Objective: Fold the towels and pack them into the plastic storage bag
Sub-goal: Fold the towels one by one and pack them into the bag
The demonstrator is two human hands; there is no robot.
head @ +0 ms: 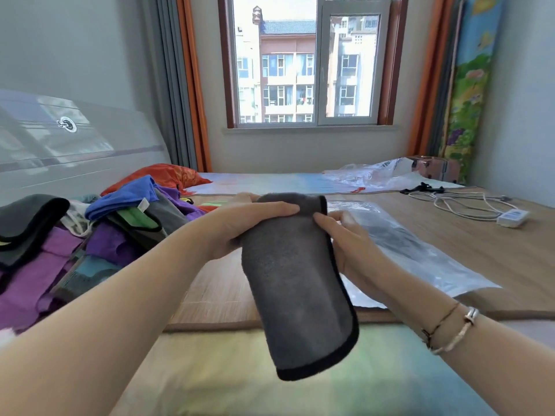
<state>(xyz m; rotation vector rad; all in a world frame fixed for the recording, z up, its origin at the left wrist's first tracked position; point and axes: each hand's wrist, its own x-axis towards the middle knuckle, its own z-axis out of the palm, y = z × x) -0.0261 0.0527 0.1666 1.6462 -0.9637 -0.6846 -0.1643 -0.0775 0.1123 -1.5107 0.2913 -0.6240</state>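
Note:
A dark grey towel (295, 283) with a black hem hangs folded in front of me, held up above the bed. My left hand (240, 226) grips its top left edge, thumb across the front. My right hand (345, 238) holds its right edge, fingers partly behind the cloth. Just right of the towel a clear plastic storage bag (420, 256) lies flat on the bamboo mat, with something dark inside it. A heap of unfolded towels (99, 232) in purple, blue, green, grey and orange lies at the left.
A bamboo mat (495, 247) covers the bed. A white power strip (512, 218) with coiled cable lies at the right. Crumpled clear plastic (375, 175) sits near the window wall. A glossy headboard (75, 145) stands at the left.

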